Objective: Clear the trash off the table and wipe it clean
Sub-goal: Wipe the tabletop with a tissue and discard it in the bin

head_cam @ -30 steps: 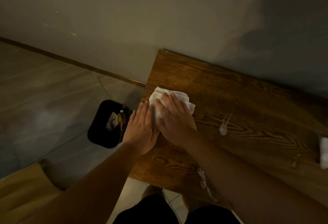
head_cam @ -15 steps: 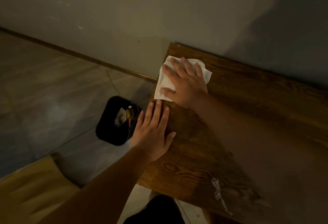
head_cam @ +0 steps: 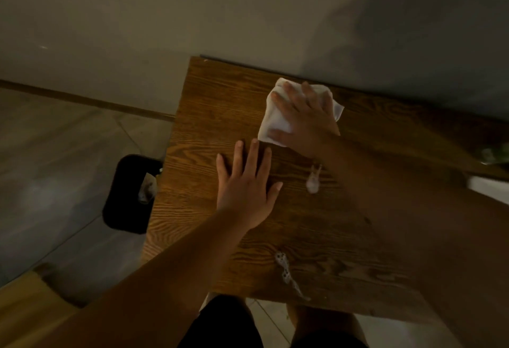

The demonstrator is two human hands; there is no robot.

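Pressing my right hand (head_cam: 305, 119) flat, fingers spread wide, on the white cloth (head_cam: 278, 120) at about 1 o'clock on the tabletop (head_cam: 209, 105), near the wall edge. Cloth is crumpled w/ corners sticking out at 9 and 3 o'clock of the hand; its middle is hidden under my palm. Left hand (head_cam: 246, 185) lies open & flat on bare wood, holding nothing, just at 7 o'clock of the cloth. Foamy smear (head_cam: 313, 179) between my arms; a second streak (head_cam: 287, 273) near the 6 o'clock edge. Black bin (head_cam: 124, 196) on the floor at 9 o'clock, partly hidden by the tabletop, contents too dim to tell. White thing (head_cam: 487, 186) at 3 o'clock is cut off.
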